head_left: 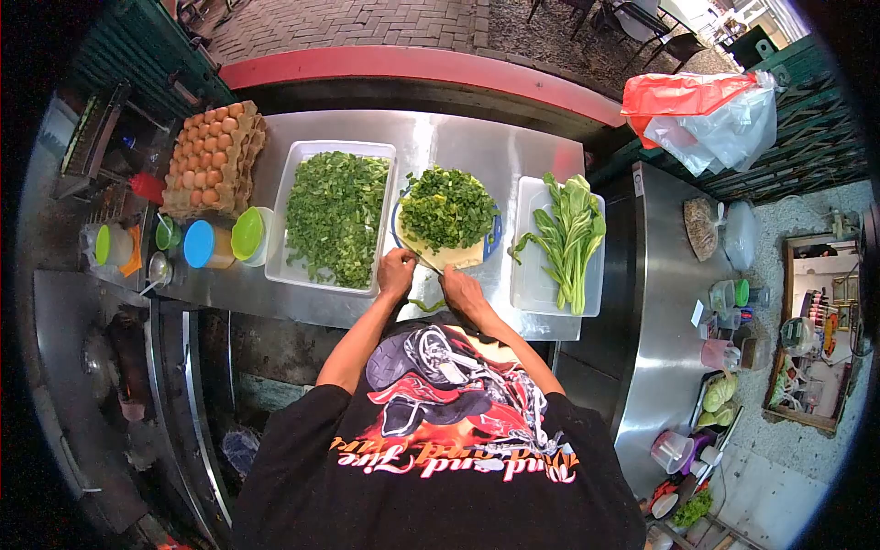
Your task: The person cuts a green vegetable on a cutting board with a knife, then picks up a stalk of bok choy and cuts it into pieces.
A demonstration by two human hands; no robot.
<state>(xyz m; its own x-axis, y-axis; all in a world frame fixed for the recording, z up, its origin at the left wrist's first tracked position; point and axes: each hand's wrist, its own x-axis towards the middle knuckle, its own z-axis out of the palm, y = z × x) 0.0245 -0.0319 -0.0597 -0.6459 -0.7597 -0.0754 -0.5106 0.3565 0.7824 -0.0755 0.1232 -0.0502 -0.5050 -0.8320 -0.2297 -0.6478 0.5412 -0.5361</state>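
Note:
Chopped greens [447, 209] are heaped on a round board with a blue rim [493, 240], in the middle of the steel counter. At the board's near edge, my left hand [397, 271] is closed, its fingers pinched near the tip of a thin dark blade; what it grips is too small to make out. Just to the right, my right hand [461, 288] is closed around the knife [427, 264], whose handle is mostly hidden. A green scrap [426, 305] lies on the counter between my wrists.
To the left stand a white tray [391, 183] of chopped greens, egg cartons [246, 156] and lidded tubs [209, 245]. At the right, a tray [532, 298] holds whole leafy greens [568, 243]. Plastic bags [710, 119] hang at the upper right.

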